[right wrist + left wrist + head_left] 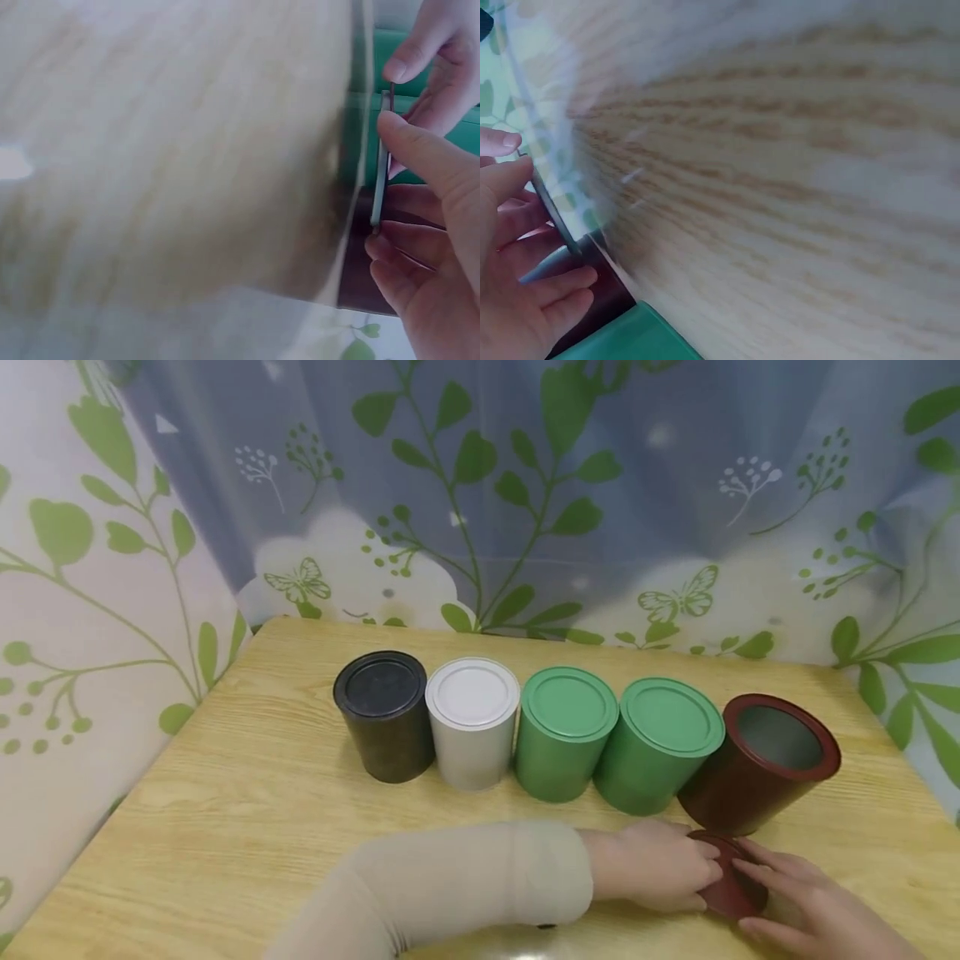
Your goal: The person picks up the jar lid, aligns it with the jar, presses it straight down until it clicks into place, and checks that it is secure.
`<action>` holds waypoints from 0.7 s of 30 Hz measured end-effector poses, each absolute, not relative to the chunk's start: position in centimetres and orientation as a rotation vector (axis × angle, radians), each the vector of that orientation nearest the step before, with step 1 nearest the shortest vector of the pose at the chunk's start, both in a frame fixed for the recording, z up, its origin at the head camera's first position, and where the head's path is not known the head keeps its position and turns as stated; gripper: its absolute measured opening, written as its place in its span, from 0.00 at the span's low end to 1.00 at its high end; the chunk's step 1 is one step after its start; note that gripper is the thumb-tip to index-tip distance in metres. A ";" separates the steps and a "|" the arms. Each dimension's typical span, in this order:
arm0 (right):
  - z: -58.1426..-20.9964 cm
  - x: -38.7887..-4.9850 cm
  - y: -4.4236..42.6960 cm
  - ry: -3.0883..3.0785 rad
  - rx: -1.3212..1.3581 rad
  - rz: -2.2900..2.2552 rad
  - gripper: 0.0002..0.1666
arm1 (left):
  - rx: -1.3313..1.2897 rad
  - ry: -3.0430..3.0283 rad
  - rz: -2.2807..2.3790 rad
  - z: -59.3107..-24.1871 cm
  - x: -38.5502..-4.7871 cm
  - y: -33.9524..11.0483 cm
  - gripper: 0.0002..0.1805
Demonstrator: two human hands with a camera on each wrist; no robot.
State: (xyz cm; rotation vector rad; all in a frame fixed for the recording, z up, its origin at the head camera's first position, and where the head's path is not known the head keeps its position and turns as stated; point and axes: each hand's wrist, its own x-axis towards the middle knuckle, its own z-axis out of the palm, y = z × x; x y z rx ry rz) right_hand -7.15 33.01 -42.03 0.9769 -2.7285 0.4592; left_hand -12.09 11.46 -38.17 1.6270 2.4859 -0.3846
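Note:
A dark red lid [729, 887] is held between my two hands in the head view, in front of an uncovered dark red can [738, 797]. My left hand [660, 866] grips the lid's left side, its arm reaching across the table. On the lid's right side, my right hand [817, 902] has thumb and fingers at the edge. The right wrist view shows the lid [382, 169] nearly edge-on, pinched by the right hand [442, 202], with the left hand [442, 75] at its upper end. In the left wrist view, the left hand [517, 262] partly hides the lid.
Left of the red can stand two green cans, the nearer one [645, 777] and another [558, 768], then a white can [472, 752] and a black can [390, 743], all lidded, in a row. Patterned curtain [487, 527] hangs behind the wooden table [225, 827].

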 end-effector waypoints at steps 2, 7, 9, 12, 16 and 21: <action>-41.7 -7.2 33.0 -2.707 0.990 0.458 0.39 | 1.667 2.502 -0.385 -38.0 -12.2 11.2 0.21; -41.1 -7.2 33.5 -2.693 1.026 0.448 0.42 | 1.693 2.503 -0.378 -37.5 -12.2 10.9 0.22; -40.7 -7.1 33.5 -2.698 1.017 0.449 0.43 | 1.682 2.499 -0.371 -37.1 -12.1 10.8 0.24; -39.9 -7.0 33.4 -2.711 0.984 0.449 0.46 | 1.679 2.504 -0.359 -36.5 -12.1 10.6 0.25; -38.7 -6.9 33.3 -2.679 0.984 0.424 0.51 | 1.708 2.521 -0.321 -35.6 -12.0 10.3 0.26; -37.2 -6.9 33.3 -2.566 1.039 0.435 0.53 | 1.780 2.592 -0.308 -34.5 -11.9 9.8 0.27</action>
